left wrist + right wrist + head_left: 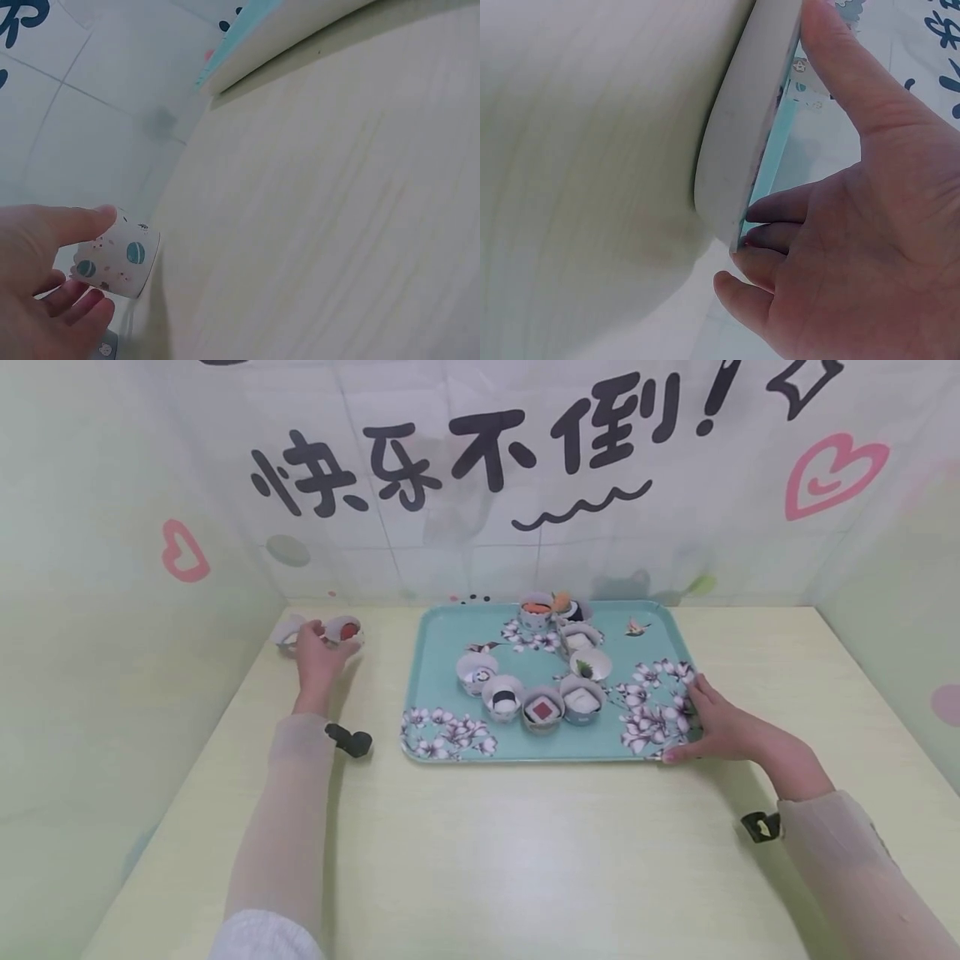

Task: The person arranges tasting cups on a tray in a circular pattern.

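Far left on the table, my left hand (318, 653) pinches a small patterned paper cup (124, 262) between thumb and fingers. This cup (333, 628) has a red-topped piece inside. Just left of the hand stands a second paper cup (286, 632), partly covered by the fingers. My right hand (722, 727) grips the front right corner of a turquoise floral tray (435, 647), thumb along the front edge and fingers at the right rim. On the tray, several paper cups with sushi-like pieces form a curve, among them one with a red square (542, 711).
The pale wooden table (525, 852) extends in front of the tray. A white wall sheet (480, 560) with black lettering rises behind, and pale panels (112, 652) flank both sides. At the tray's back stands a cup with an orange piece (536, 610).
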A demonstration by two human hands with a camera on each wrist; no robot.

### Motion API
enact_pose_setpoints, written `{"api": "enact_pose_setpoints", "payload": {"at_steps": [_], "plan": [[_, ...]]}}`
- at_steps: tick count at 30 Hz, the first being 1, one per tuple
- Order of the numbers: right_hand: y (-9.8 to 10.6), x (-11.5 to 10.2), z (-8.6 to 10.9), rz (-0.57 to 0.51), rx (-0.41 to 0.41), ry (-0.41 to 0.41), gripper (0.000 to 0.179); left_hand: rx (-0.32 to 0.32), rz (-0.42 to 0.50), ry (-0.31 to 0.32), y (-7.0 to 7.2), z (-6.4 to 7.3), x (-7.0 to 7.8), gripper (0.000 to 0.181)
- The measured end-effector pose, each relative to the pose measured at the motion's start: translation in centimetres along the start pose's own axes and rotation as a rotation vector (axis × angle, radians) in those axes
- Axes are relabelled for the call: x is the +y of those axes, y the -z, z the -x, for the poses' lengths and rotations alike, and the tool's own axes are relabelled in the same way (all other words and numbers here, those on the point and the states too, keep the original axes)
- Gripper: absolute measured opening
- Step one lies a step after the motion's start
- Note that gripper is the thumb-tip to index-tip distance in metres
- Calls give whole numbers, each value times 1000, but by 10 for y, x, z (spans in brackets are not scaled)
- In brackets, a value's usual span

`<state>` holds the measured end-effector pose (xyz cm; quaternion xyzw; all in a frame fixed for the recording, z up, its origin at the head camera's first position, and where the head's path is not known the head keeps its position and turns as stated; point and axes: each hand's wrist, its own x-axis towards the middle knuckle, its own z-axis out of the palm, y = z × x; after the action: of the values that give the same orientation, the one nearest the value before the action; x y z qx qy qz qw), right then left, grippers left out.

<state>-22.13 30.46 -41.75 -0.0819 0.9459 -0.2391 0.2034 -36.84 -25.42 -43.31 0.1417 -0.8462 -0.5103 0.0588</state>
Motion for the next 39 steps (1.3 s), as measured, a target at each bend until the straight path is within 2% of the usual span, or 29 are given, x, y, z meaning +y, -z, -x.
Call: {"api": "enact_pose_setpoints", "payload": {"at_steps": [5, 10, 14, 20, 27, 33, 39], "plan": [[-1, 2, 1, 4, 14, 7, 137, -23, -42, 12, -4, -4, -1, 79], [0, -1, 2, 5, 3, -8, 137, 4, -20, 26, -8, -3, 0, 67], [1, -2, 2, 7, -4, -11, 138, 17, -44, 16, -8, -2, 2, 63], [2, -2, 2, 8, 2, -2, 137, -27, -59, 2, -8, -4, 10, 63], [1, 0, 2, 6, -1, -5, 137, -91, -59, -68, -13, -1, 26, 64], [1, 1, 4, 4, 10, 7, 136, -139, -91, -149, -27, 4, 38, 64], [-1, 1, 3, -2, 10, 16, 136, -203, -86, -187, -42, 10, 51, 63]]}}
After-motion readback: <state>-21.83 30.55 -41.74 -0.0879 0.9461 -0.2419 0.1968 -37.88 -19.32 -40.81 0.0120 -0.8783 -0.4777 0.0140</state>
